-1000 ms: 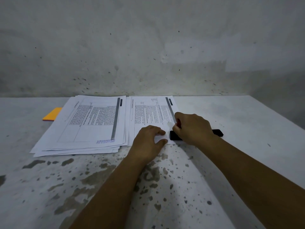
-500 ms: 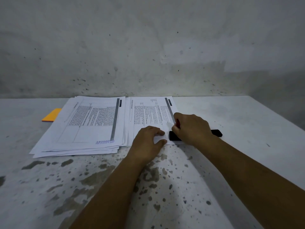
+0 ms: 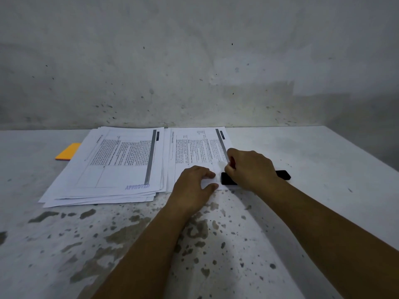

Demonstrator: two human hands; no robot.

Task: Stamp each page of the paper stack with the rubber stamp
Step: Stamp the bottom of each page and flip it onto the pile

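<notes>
Two paper stacks lie side by side at the table's back. The left stack (image 3: 112, 167) has a blue "APPROVED" mark (image 3: 137, 187) at its near right corner. My left hand (image 3: 194, 186) presses flat on the near right corner of the right stack (image 3: 194, 147). My right hand (image 3: 250, 169) is curled at that stack's right edge, gripping what looks like the rubber stamp, of which only a small reddish bit (image 3: 232, 160) shows. Under this hand lies a long black object (image 3: 282, 174), perhaps the ink pad, mostly hidden.
An orange pad (image 3: 68, 152) lies partly under the left stack's far left side. The stained grey table (image 3: 108, 244) meets a wall at the back, and its right edge (image 3: 367, 156) runs diagonally near the black object.
</notes>
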